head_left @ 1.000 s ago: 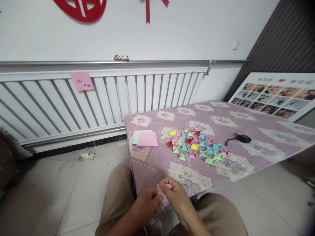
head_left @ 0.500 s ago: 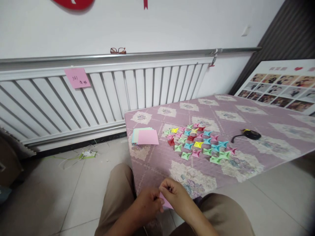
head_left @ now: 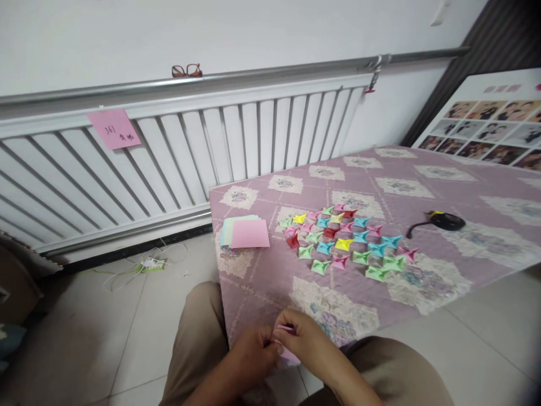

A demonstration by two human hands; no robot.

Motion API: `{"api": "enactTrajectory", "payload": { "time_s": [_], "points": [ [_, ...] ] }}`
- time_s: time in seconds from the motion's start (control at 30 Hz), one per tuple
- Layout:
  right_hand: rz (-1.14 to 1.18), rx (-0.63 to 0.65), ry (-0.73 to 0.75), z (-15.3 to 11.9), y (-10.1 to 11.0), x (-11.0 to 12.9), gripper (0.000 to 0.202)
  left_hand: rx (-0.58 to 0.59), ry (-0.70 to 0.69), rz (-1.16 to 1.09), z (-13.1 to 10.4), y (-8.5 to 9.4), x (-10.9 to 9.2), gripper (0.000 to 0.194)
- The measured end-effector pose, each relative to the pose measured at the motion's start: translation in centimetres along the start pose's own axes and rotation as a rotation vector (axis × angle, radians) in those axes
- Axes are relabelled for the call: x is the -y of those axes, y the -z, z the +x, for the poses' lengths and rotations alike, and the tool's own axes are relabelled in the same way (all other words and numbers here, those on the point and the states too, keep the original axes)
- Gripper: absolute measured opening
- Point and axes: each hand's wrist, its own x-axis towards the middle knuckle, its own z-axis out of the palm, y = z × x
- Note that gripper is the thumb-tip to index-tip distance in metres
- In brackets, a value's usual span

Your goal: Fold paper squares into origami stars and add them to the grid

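Observation:
Near the table's front edge, my left hand (head_left: 256,351) and my right hand (head_left: 302,338) meet, pinching a pink paper (head_left: 288,353) between them. Part of that paper shows under my right fingers, and a small folded edge sticks up above them; the rest is hidden. Beyond my hands, several small folded paper shapes (head_left: 344,244) in green, pink, blue, yellow and red stand in loose rows on the tablecloth. To their left lies a stack of square paper sheets (head_left: 250,233), pink on top with pale green and blue below.
The patterned tablecloth (head_left: 262,282) covers the table. A black object with a strap (head_left: 448,221) lies at the right, before a photo board (head_left: 486,127). Behind are a white radiator (head_left: 232,141) and glasses (head_left: 186,70) on a pipe. A power strip (head_left: 153,264) sits on the floor.
The camera view has shifted, so the wall items sit higher in the picture. A folded pink edge now shows above my right fingers; both hands remain together on the paper.

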Motion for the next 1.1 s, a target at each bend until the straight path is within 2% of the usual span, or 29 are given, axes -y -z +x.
{"api": "enactTrajectory", "payload": {
  "time_s": [0.03,0.13,0.23,0.3,0.4,0.53,0.57,0.67,0.73,0.9,1.03,1.1],
  "points": [
    [0.094,-0.015,-0.017,0.1,0.2,-0.5,0.005,-0.021,-0.016,-0.001,0.2,0.0,-0.1,0.015],
    [0.361,-0.109,-0.074,0.4,0.9,-2.0,0.027,-0.093,-0.029,-0.033,0.9,0.1,0.0,0.019],
    [0.415,-0.097,-0.098,0.4,1.3,-2.9,0.030,-0.137,-0.019,-0.077,1.6,-0.2,-0.1,0.024],
    [0.391,-0.082,-0.106,0.5,1.3,-3.0,0.032,-0.136,-0.005,-0.084,1.8,-0.6,-0.4,0.025],
    [0.359,-0.125,-0.085,0.7,1.3,-3.0,0.029,-0.099,0.054,-0.024,1.8,-1.0,-0.9,0.020],
    [0.174,-0.190,-0.037,1.0,1.3,-3.7,0.018,0.021,0.010,0.089,1.9,-0.1,-0.7,0.016],
    [0.116,-0.200,-0.036,1.1,1.2,-3.9,0.017,0.007,-0.014,0.137,2.0,0.4,-0.6,0.016],
    [-0.021,-0.229,-0.038,1.0,0.9,-4.3,0.013,-0.191,-0.043,0.347,2.2,1.9,-0.4,0.017],
    [-0.073,-0.252,-0.038,0.9,0.6,-4.4,0.012,-0.270,-0.080,0.457,2.4,2.4,-0.5,0.019],
    [-0.125,-0.283,-0.061,0.9,0.4,-4.0,0.013,-0.242,-0.151,0.566,2.5,2.5,-1.2,0.034],
    [-0.128,-0.294,-0.071,1.0,0.6,-3.7,0.014,-0.227,-0.170,0.566,3.0,2.6,-1.2,0.026],
    [-0.125,-0.308,-0.068,1.0,0.6,-3.6,0.014,-0.220,-0.138,0.596,3.3,2.6,-1.2,0.022]
  ]
}}
